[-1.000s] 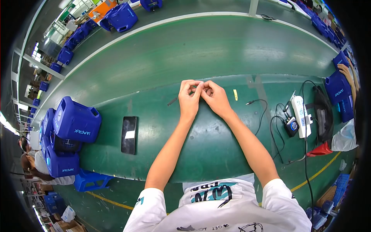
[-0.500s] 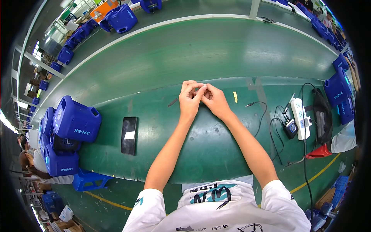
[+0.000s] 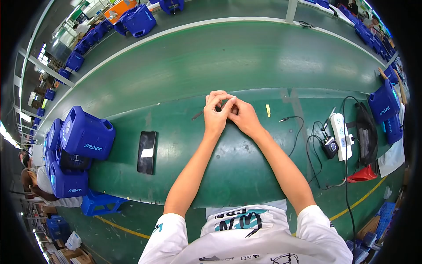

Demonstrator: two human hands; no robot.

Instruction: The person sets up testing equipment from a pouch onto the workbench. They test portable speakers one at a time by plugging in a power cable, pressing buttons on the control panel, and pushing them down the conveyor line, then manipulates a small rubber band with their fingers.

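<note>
My left hand (image 3: 216, 112) and my right hand (image 3: 244, 115) meet over the green table, fingertips touching. The fingers of both are curled and pinched together; anything between them is hidden or too small to make out. Just left of my left hand lies a small dark strip (image 3: 197, 115). A short yellow strip (image 3: 268, 110) rests to the right of my right hand. Farther left, a black smartphone (image 3: 146, 152) lies flat, its screen reflecting light.
Blue speaker-like boxes (image 3: 88, 132) are stacked at the left edge, above a blue stool (image 3: 102, 203). On the right are a white power strip (image 3: 341, 136), a black adapter (image 3: 329, 146), loose cables, a black bag (image 3: 366, 132) and more blue boxes (image 3: 383, 101). Beyond the table runs a conveyor belt (image 3: 198, 61).
My hands stay together, with only a slight shift of the right fingers. At the far right, another person's hand now shows by the blue boxes. The view has moved very slightly.
</note>
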